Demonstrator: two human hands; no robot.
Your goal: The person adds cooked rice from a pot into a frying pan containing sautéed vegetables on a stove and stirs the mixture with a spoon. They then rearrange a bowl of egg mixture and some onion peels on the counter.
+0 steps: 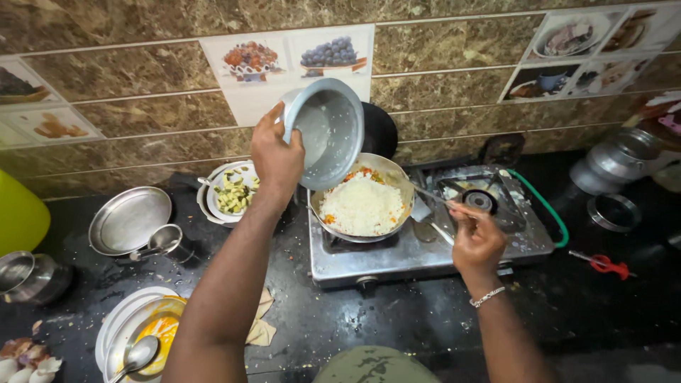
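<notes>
The left hand (277,159) is gripping a pot (323,128), tipping it (emptied) over the pan (362,198); the right hand (477,241) is pinching a spoon (429,195) for stirring.

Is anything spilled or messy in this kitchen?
Yes. Pale crumbs and smears dot the dark counter in front of the stove, and broken eggshells lie at the bottom left corner. The left hand tips an emptied pot over the pan of rice.

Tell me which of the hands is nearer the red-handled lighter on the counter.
Right. The right hand, holding a spatula by the stove, is closer to the lighter; the left hand tilts an empty pot across the pan.
</notes>
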